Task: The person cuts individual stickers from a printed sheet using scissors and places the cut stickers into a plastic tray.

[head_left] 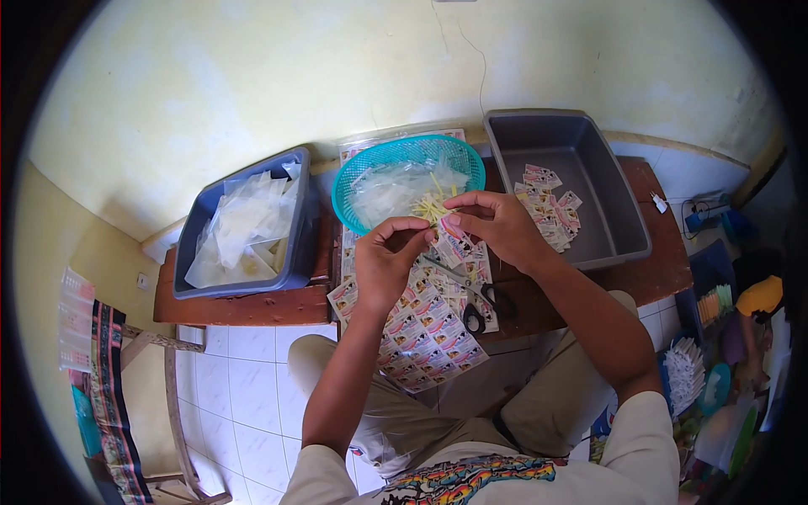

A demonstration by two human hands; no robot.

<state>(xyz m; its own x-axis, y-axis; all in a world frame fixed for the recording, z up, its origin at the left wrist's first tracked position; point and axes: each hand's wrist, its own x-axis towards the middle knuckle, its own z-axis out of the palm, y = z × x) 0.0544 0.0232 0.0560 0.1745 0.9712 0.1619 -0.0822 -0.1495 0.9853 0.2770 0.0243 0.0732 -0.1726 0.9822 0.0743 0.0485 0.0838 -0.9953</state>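
Between my two hands is a small printed label [455, 241] with a pink and white design. My left hand [385, 259] pinches its left side with thumb and forefinger. On the upper right, my right hand [503, 229] grips the same label with closed fingers. Just beyond the fingertips, thin yellowish strips [431, 204] lie at the rim of a teal plastic basket [343, 195] with clear plastic bags [379, 198] in it. Below the hands, scissors [474, 318] with dark handles rest on uncut printed label sheets [425, 337], which hang over the bench edge.
A blue-grey tub [300, 244] of plastic bags stands left on the wooden bench [244, 313]. To the right, a dark grey tub [581, 135] holds cut labels [547, 210]. Another person [760, 299] and several containers are at the far right. A wall rises behind the bench.
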